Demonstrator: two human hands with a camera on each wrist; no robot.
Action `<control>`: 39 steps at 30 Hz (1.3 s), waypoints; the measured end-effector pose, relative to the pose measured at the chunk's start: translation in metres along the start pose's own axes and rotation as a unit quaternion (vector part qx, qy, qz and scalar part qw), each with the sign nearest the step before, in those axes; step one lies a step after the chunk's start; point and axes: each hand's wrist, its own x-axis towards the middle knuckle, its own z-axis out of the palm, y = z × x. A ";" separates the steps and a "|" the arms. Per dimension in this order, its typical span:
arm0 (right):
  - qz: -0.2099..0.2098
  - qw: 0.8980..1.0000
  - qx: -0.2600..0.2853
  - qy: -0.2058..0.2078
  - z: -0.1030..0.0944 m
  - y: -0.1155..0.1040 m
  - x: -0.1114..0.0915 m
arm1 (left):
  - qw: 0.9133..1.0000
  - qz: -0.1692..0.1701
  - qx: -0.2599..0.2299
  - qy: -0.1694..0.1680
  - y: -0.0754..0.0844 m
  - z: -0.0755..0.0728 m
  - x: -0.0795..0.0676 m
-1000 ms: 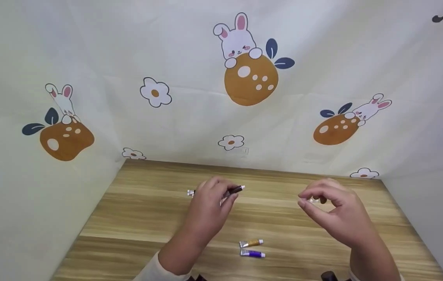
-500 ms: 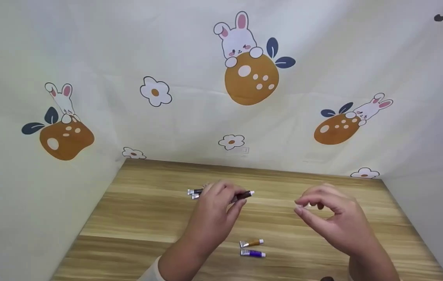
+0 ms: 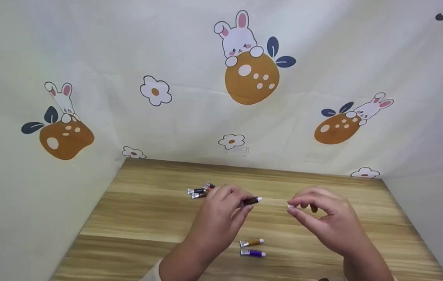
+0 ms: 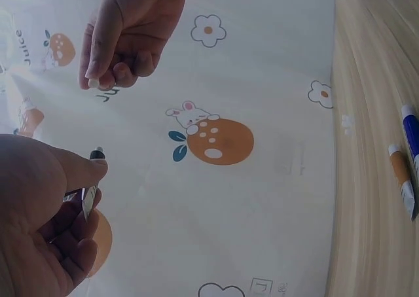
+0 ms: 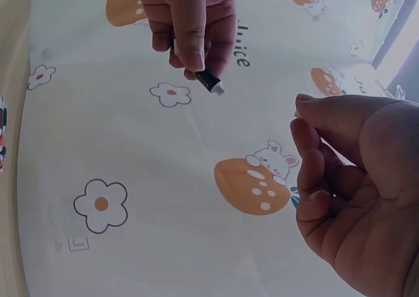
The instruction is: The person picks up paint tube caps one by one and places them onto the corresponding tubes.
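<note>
Pale cloth (image 3: 147,50), printed with rabbits, orange fruit and flowers, lines the back and both sides of a wood-grain counter (image 3: 139,222). Above the counter, the left hand (image 3: 221,216) and the right hand (image 3: 327,220) face each other, a gap between their fingertips. On the counter, a cluster of small tubes (image 3: 197,191) lies just left of the left hand, which partly blocks it from the head view; their number cannot be told. Nearer the person, an ochre tube (image 3: 252,242) and a purple tube (image 3: 253,253) lie just beside each other, silver ends leftward, white ends rightward. Contents of all tubes are hidden by their walls. Left hand: thumb and fingers pinch a dark tube (image 3: 250,201), its pale nozzle (image 5: 218,89) projecting past the fingertips toward the right hand. Right hand: thumb and fingertip pinch a small white cap (image 3: 290,206), near the nozzle but apart from it.
</note>
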 end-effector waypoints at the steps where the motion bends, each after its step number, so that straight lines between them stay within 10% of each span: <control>1: 0.003 1.000 -0.002 -0.001 0.000 0.000 0.000 | 1.000 0.002 0.000 -0.001 0.001 0.000 0.000; 39: -0.013 0.999 0.027 -0.033 0.019 -0.001 -0.001 | 0.996 0.078 -0.020 0.026 0.012 0.004 -0.006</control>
